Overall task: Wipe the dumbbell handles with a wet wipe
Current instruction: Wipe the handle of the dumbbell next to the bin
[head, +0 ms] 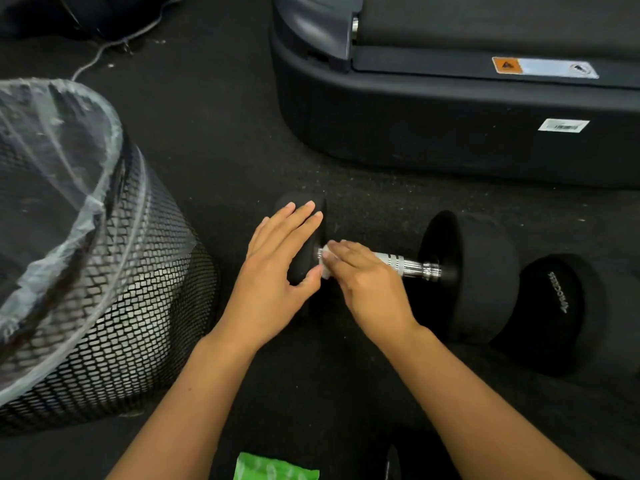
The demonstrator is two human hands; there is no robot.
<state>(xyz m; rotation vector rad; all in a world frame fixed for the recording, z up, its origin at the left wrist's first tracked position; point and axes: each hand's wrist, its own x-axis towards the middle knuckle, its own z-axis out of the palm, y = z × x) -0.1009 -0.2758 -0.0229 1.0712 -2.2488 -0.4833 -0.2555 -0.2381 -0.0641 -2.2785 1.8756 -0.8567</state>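
A black dumbbell (pixel 474 275) lies on the dark floor with its chrome handle (pixel 405 263) running left to right. My left hand (pixel 277 271) rests flat over the dumbbell's left head, fingers spread. My right hand (pixel 367 282) presses a white wet wipe (pixel 325 263) onto the left end of the handle; only a small edge of the wipe shows beside the fingers. A second black dumbbell (pixel 554 313) with white lettering lies just right of the first.
A black mesh waste bin (pixel 114 306) lined with a clear bag stands at the left. A treadmill base (pixel 450 116) fills the upper right. A green wipes packet (pixel 273 467) lies at the bottom edge. A cable (pixel 104 50) runs across the floor upper left.
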